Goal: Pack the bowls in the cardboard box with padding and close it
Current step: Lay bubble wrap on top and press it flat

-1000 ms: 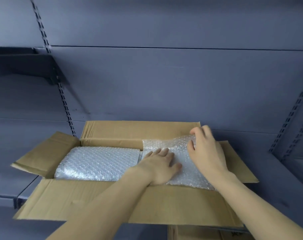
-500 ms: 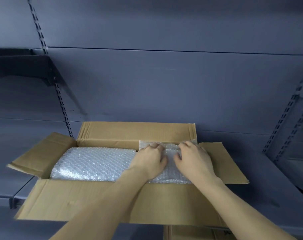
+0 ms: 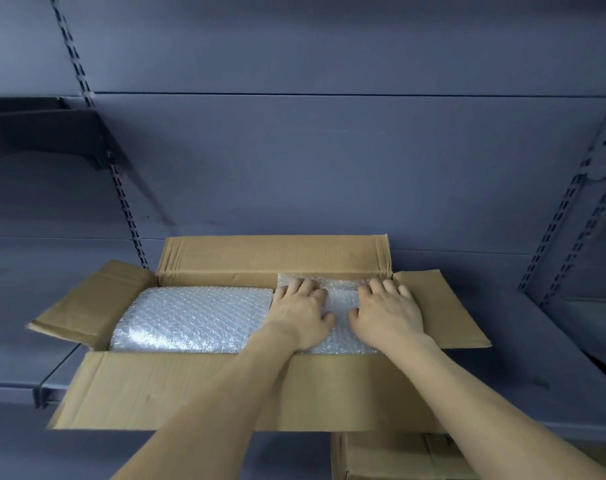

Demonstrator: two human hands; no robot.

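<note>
An open cardboard box (image 3: 225, 389) rests on a grey shelf with all its flaps folded outward. One bubble-wrap sheet (image 3: 190, 317) covers the left half of the inside. A second bubble-wrap sheet (image 3: 343, 299) lies over the right half. My left hand (image 3: 301, 311) presses flat on this right sheet, fingers spread toward the back wall. My right hand (image 3: 388, 311) presses flat beside it near the right wall. No bowls show; the padding hides whatever lies under it.
The grey shelf (image 3: 523, 386) runs left and right of the box, with a back panel and slotted uprights behind. A dark bracket shelf (image 3: 42, 133) hangs at upper left. Another cardboard box (image 3: 395, 455) sits below the shelf edge.
My right hand let go of the raised bubble-wrap edge and laid it down. Both hands slid toward the back of the box and now press the right sheet flat.
</note>
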